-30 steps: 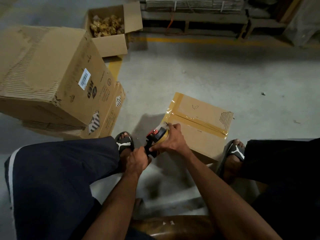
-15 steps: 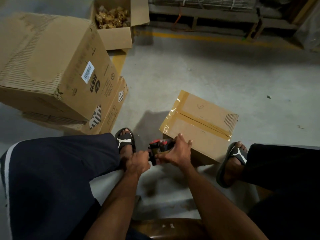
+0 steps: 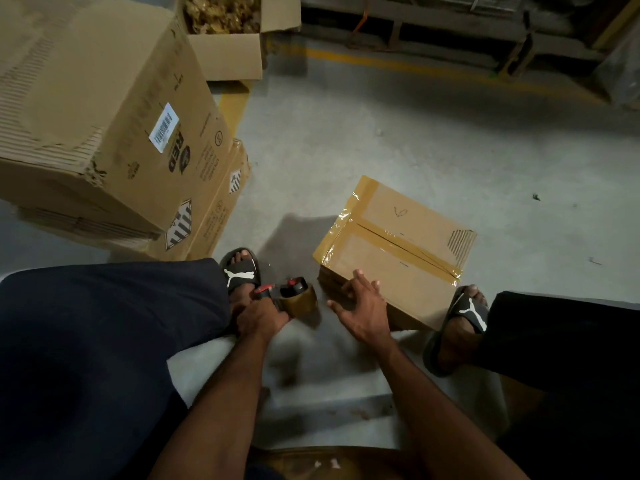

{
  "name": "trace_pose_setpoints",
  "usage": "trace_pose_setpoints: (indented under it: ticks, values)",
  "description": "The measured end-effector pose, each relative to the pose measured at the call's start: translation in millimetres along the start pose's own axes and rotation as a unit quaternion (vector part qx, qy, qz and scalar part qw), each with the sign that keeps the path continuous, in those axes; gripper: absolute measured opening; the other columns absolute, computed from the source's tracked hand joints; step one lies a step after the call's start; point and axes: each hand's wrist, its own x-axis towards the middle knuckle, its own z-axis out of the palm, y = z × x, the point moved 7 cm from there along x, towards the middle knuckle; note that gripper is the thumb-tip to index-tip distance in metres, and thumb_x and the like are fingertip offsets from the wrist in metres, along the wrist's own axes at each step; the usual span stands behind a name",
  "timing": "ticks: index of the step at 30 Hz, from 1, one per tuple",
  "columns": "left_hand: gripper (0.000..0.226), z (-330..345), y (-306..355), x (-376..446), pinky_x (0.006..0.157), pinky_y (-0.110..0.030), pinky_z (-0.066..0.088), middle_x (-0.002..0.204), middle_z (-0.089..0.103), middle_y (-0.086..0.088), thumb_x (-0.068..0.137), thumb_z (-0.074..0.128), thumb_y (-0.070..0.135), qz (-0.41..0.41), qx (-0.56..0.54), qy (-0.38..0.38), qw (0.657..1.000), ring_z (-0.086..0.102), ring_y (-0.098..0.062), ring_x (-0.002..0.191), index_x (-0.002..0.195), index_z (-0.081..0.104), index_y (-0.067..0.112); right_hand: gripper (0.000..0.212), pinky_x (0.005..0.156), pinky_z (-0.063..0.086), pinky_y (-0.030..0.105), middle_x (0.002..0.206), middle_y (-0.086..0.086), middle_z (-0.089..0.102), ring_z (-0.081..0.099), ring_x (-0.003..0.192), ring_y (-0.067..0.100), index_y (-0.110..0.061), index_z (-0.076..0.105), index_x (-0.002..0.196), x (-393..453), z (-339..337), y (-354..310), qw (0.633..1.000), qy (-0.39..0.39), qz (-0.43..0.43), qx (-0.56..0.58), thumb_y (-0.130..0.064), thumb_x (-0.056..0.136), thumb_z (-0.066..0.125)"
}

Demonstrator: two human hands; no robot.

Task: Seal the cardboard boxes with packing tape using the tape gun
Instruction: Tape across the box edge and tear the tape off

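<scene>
A small cardboard box (image 3: pixel 408 258) lies on the concrete floor between my feet, with brown tape along its centre seam and left edge. My left hand (image 3: pixel 261 318) grips the handle of the tape gun (image 3: pixel 294 296), a black and red tool with a brown tape roll, held just left of the box. My right hand (image 3: pixel 360 306) is spread with fingers relaxed at the box's near left corner; whether the fingertips touch the cardboard is unclear.
A large closed carton (image 3: pixel 104 126) sits on flattened cardboard (image 3: pixel 214 209) at the left. An open box (image 3: pixel 228 53) with golden items stands behind it. A pallet rack (image 3: pixel 450 32) runs along the back. My sandalled feet (image 3: pixel 464 320) flank the small box.
The tape gun has come off the box and moved left and down in my left hand. My right hand has let go of the tape gun and opened beside the box corner.
</scene>
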Motion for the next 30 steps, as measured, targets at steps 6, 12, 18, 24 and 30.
trace_pose_setpoints:
  ticks: [6,12,18,24,30]
  values:
    - [0.048,-1,12,21,0.097,-0.040,0.053,0.123,0.068,-0.016,0.082,0.062,0.038,-0.059,-0.181,-0.013,0.982,0.065,-0.036,0.113,0.122,0.066,0.012,0.042,0.125,0.017,0.051,0.167,0.009,0.031,0.026,0.154,0.038,-0.016,0.063,0.120,-5,0,0,1.000,-0.004,-0.022,-0.010,-0.043,0.089,0.071]
    - [0.066,-12,62,36,0.105,-0.042,0.045,0.138,0.048,-0.027,0.089,0.059,0.015,0.037,-0.156,-0.047,0.986,0.052,-0.046,0.125,0.149,0.033,0.011,0.041,0.125,0.014,0.049,0.165,0.013,0.033,0.027,0.154,0.036,-0.012,0.063,0.121,-6,-7,-5,0.999,-0.002,-0.040,-0.019,-0.036,0.089,0.073]
    - [0.076,21,50,30,0.112,-0.048,0.039,0.145,0.033,-0.026,0.089,0.057,0.015,0.045,-0.120,-0.090,0.988,0.047,-0.047,0.130,0.154,0.019,0.023,0.043,0.126,0.011,0.045,0.166,0.012,0.030,0.025,0.154,0.037,-0.010,0.063,0.123,-8,-7,-7,0.999,-0.003,-0.033,-0.023,-0.035,0.090,0.072]
    - [0.045,37,69,22,0.086,-0.032,0.051,0.116,0.065,-0.007,0.077,0.070,0.033,0.089,-0.102,-0.170,0.976,0.063,-0.025,0.103,0.119,0.061,0.020,0.036,0.126,0.010,0.048,0.156,0.016,0.047,0.039,0.148,0.032,-0.009,0.066,0.114,-8,-11,-10,0.999,-0.014,-0.037,0.012,-0.028,0.085,0.076]
    - [0.063,37,136,-21,0.078,-0.038,0.051,0.108,0.071,-0.006,0.083,0.062,0.068,0.082,-0.340,-0.221,0.910,0.064,-0.021,0.093,0.115,0.070,0.015,0.050,0.111,0.043,0.053,0.135,0.006,0.053,0.053,0.118,0.021,-0.011,0.059,0.131,-20,-49,5,0.990,0.111,0.002,0.083,-0.020,0.084,0.071]
